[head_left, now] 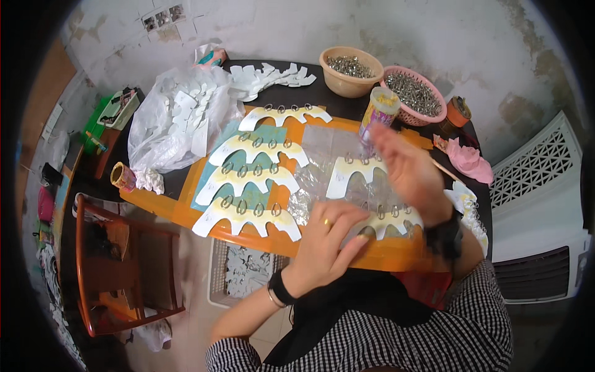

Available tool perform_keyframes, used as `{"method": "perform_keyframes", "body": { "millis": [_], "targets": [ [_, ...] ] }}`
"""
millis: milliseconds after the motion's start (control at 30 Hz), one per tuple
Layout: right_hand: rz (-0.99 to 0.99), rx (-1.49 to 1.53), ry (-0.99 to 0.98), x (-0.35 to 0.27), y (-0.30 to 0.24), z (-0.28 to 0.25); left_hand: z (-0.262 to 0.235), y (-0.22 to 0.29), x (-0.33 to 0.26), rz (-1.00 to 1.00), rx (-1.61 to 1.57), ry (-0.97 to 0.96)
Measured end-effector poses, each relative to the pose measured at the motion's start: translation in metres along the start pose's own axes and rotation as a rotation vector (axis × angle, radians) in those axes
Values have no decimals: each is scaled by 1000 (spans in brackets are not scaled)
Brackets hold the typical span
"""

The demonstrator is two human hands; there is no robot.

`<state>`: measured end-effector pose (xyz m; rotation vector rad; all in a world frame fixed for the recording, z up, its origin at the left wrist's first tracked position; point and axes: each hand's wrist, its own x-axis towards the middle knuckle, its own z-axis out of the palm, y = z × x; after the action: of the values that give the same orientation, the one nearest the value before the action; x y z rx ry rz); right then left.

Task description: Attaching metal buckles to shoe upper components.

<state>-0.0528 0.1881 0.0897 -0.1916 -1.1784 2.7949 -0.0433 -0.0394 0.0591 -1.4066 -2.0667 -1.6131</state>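
My left hand (pixel 328 239) lies at the front edge of the board, fingers and thumb apart, over the left end of a white scalloped piece (pixel 387 224) with wire loops along its yellowish top. That end is hidden under it. My right hand (pixel 412 173) is raised over the right side, its fingers smeared by motion; whether it holds anything does not show. Just left of it lies another scalloped piece (pixel 339 180), partly covered. Several like pieces form a column on the left, the nearest (pixel 248 220) close to the front edge.
At the back stand a beige bowl (pixel 334 79) and a pink basket (pixel 434 115), both full of small metal parts. A tub with yellow paste (pixel 379 111) is before them. A plastic bag (pixel 152 133) of white pieces sits back left. A chair (pixel 124 266) stands left.
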Motion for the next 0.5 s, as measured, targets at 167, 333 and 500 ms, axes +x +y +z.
{"method": "perform_keyframes", "body": {
  "millis": [167, 333, 500],
  "targets": [
    [-257, -385, -86, 74, -98, 5, 18, -22, -40, -57, 99, -23],
    [-263, -520, -53, 172, -126, -5, 24, -22, -35, -140, 94, 59],
    [-137, -634, 43, 208, -106, -8, 21, -34, -40, -248, 74, 62]
  ]
}}
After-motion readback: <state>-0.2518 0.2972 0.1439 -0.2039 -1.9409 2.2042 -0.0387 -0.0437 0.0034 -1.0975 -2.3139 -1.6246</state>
